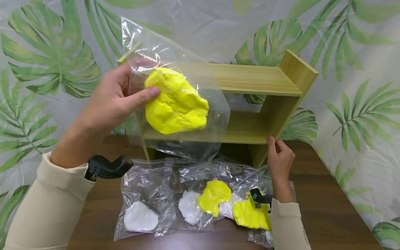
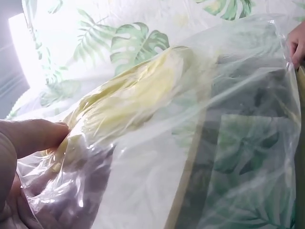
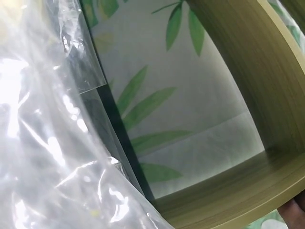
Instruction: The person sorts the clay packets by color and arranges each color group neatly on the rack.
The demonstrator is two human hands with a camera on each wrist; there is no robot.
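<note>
My left hand (image 1: 114,93) holds up a clear plastic bag (image 1: 218,118), thumb in front and fingers behind. Inside the bag is a flattened yellow lump of soft clay (image 1: 178,104), with the thumb pressing its left edge. In the left wrist view the bag (image 2: 157,157) spreads out from the pinching thumb. My right hand (image 1: 280,156) grips the right side of a light wooden shelf (image 1: 256,78), low down, at the height of its middle board. The raised bag overlaps the shelf's left half in the head view and hides much of it.
On the dark wooden table (image 1: 325,194) several clear bags lie in front of the shelf. They hold white lumps (image 1: 140,217) and yellow lumps (image 1: 215,196). My right forearm covers part of the rightmost bags. A leaf-patterned cloth (image 1: 200,31) hangs behind and at the sides.
</note>
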